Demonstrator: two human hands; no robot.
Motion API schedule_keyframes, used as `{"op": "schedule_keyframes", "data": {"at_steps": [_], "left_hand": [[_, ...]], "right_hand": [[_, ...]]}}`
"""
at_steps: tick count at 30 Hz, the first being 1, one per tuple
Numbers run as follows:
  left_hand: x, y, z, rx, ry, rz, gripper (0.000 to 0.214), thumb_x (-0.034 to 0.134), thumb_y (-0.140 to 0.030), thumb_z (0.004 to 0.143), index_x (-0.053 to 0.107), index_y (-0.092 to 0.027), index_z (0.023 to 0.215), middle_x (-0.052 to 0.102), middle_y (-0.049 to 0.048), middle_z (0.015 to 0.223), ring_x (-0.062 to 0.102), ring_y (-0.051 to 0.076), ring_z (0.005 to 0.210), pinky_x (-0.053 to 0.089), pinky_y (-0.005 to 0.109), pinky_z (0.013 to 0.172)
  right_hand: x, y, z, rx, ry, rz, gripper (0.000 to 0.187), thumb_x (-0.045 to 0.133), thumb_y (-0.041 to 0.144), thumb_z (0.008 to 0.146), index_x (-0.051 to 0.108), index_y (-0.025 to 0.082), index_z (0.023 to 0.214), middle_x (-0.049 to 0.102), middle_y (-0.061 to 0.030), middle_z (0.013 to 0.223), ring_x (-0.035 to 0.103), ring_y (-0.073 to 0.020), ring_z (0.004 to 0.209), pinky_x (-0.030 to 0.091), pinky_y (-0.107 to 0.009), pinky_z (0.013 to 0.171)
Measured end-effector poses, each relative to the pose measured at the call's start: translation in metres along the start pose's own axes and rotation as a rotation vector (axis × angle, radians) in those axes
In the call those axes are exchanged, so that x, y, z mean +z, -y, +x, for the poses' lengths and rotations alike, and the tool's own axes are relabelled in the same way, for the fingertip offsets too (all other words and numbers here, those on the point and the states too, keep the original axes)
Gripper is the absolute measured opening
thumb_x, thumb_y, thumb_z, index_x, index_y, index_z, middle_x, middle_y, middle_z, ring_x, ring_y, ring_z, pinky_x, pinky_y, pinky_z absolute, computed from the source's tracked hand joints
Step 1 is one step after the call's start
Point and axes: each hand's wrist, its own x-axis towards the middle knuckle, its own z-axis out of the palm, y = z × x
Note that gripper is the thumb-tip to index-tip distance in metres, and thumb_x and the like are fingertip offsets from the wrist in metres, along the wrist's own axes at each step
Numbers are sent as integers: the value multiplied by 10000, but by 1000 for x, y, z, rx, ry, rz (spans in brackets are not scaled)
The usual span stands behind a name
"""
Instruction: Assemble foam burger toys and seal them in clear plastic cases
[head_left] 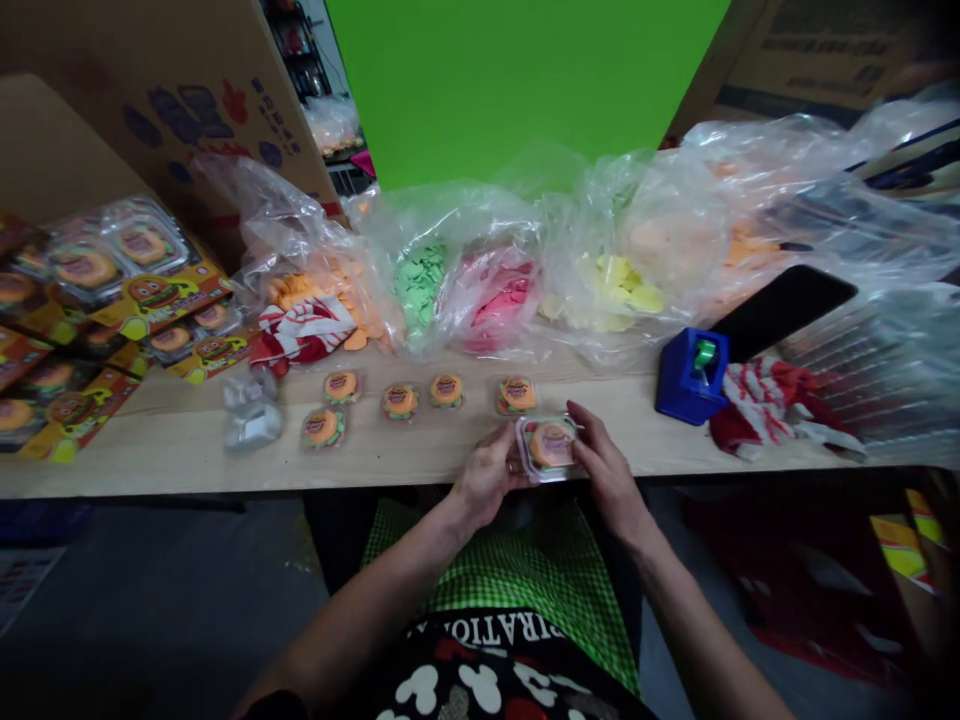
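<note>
A small clear plastic case with an orange burger toy (551,446) sits at the table's near edge, gripped from both sides. My left hand (487,478) pinches its left side with closed fingers. My right hand (609,470) grips its right side. Several similar small burger toys (399,400) lie in a row on the wooden table (187,450) just beyond and to the left, one of them (516,395) right behind the held case.
Clear bags of orange (330,290), green (420,280), pink (491,300) and yellow pieces (622,285) line the back. Packaged burger toys (112,290) are stacked at left. A blue tape dispenser (691,375), a black phone (784,308) and red-white gloves (772,405) lie at right.
</note>
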Motion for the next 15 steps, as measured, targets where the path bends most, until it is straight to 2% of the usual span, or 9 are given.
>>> {"op": "schedule_keyframes", "data": {"at_steps": [2,4,6,8,10,12,15], "left_hand": [[-6,-5,-8,67,17,70,584,811,-604,679,678,-167,1043,716,85,1025,666,185,870,540,277,722],[-13,-7,-13,182,-29,96,533,876,-481,647,671,-171,1029,714,69,1040,660,181,911,535,274,782],[-18,-6,-16,281,-113,60,504,882,-414,653,649,-174,1029,706,45,1001,653,169,902,531,279,815],[-20,-2,-19,364,-196,59,452,845,-399,708,626,-177,1036,695,31,967,646,161,886,528,283,822],[-20,3,-24,421,-251,160,407,816,-366,745,614,-183,1048,687,30,972,639,158,886,518,279,821],[-18,8,-31,461,-296,330,348,800,-320,761,611,-191,1024,676,31,970,629,159,883,504,278,820],[-18,10,-42,580,-343,594,265,771,-250,770,627,-201,987,645,47,994,608,179,931,485,292,854]], "right_hand": [[11,11,-6,-74,104,-64,567,569,496,928,488,248,1432,526,-102,1463,494,-286,1338,346,-484,1172],[25,18,-11,-78,131,34,585,595,465,923,444,287,1459,490,-85,1503,472,-279,1366,353,-480,1168],[42,19,-15,27,76,272,597,581,464,922,396,326,1473,493,-77,1507,517,-280,1335,431,-480,1102],[59,15,-16,164,23,490,537,532,480,926,433,323,1430,564,-89,1437,616,-285,1213,526,-468,969],[73,7,-12,224,-35,584,431,529,469,901,551,287,1291,659,-92,1296,682,-274,1062,567,-433,854],[83,1,-2,188,-136,573,309,553,454,854,630,248,1071,725,-77,1071,702,-249,896,574,-384,747],[90,-5,15,123,-190,455,282,518,490,826,596,222,781,664,-37,711,637,-209,631,523,-328,574]]}}
